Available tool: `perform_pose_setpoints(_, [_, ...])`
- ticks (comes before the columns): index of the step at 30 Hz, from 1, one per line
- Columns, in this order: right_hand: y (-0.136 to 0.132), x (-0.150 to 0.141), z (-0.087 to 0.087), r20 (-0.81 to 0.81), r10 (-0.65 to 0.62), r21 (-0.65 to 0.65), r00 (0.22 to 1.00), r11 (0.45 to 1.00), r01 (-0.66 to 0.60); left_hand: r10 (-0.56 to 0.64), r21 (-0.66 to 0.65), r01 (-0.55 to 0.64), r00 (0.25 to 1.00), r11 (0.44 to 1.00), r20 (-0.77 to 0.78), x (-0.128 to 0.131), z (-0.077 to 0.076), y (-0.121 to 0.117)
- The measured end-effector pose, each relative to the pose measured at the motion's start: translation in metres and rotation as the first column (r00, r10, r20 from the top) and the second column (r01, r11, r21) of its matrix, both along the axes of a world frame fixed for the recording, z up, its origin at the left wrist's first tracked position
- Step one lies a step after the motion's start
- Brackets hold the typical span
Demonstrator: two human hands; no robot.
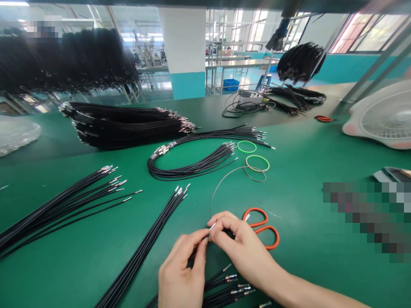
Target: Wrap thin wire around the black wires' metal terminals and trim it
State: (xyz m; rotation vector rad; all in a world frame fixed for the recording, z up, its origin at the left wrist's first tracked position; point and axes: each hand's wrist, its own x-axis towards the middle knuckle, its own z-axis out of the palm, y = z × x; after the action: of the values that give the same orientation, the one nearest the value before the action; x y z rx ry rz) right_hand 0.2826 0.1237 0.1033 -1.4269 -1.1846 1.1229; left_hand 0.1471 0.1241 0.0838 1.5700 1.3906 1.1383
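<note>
Close together at the lower middle, my left hand (pixel 183 267) and my right hand (pixel 240 239) both have thumb and fingers pinched. My left hand grips a black cable with a silvery-white tip (pixel 212 226). At that tip, my right hand pinches a thin grey-brown wire (pixel 216 188), which curves up to a small coil by a green ring (pixel 257 163). Orange-handled scissors (pixel 276 237) lie beside my right hand, their blades hidden behind it. Under my hands are black cables with metal terminals (pixel 236 291); my fingers hide exactly where wire and cable meet.
Bundles of black cables lie at left (pixel 64 205), near my left hand (pixel 150 233) and ahead in a bent bundle (pixel 170 173). A thick cable stack (pixel 122 126) is farther back. Another green ring (pixel 247 146) lies ahead. A white fan (pixel 385 115) stands at right.
</note>
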Motion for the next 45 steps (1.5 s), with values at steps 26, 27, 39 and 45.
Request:
perform_pose_setpoints(26, [0.000,0.003,0.001,0.292,0.129,0.003,0.948,0.991,-0.136,0.040,-0.473,0.107,0.956,0.875,0.291,-0.006,0.013,0.019])
perform_pose_setpoints(27, [0.000,0.003,0.000,0.296,0.129,0.006,0.946,0.991,-0.137,0.052,-0.480,0.100,0.955,0.872,0.293,-0.006,0.015,0.019])
perform_pose_setpoints(39, [0.001,0.002,-0.002,0.296,0.111,0.016,0.949,0.993,-0.121,0.055,-0.464,0.102,0.949,0.880,0.312,-0.004,0.010,0.019])
perform_pose_setpoints(45, [0.000,0.003,-0.004,0.332,0.113,0.035,0.936,0.991,-0.132,0.061,-0.482,0.096,0.952,0.871,0.300,-0.007,0.012,0.019])
